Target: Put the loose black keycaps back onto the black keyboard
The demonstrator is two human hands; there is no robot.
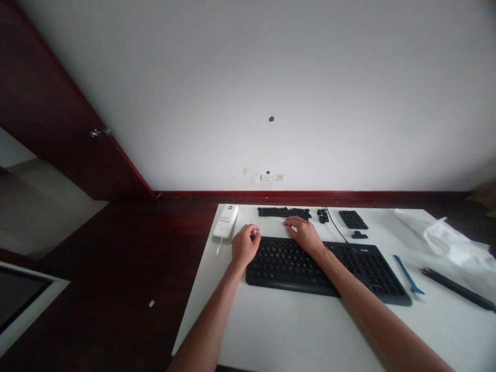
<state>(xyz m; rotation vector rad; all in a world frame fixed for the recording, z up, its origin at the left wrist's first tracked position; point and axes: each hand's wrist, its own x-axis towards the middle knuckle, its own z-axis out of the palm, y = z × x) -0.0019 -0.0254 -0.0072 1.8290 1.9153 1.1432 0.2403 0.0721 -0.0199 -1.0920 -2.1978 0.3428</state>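
A black keyboard (289, 263) lies on the white table (287, 330), with pale spots across part of its left key area. My left hand (245, 246) is at its upper left corner, fingers loosely curled and a gap between thumb and forefinger. Across the keyboard reaches my right arm. Just beyond its back edge, my right hand (304, 233) has its fingers bent together near the tabletop; anything between the fingertips is hidden. Behind that hand is a row of loose black keycaps (271, 212). Further right are a small keycap group (323, 216) and a keycap block (352, 219).
A white power bank-like device (225, 222) with a short cable lies at the table's left edge. On the right are a blue brush (408, 276), a long black tool (457, 287) and a crumpled white plastic bag (449, 240). A dark red door (77, 103) stands left.
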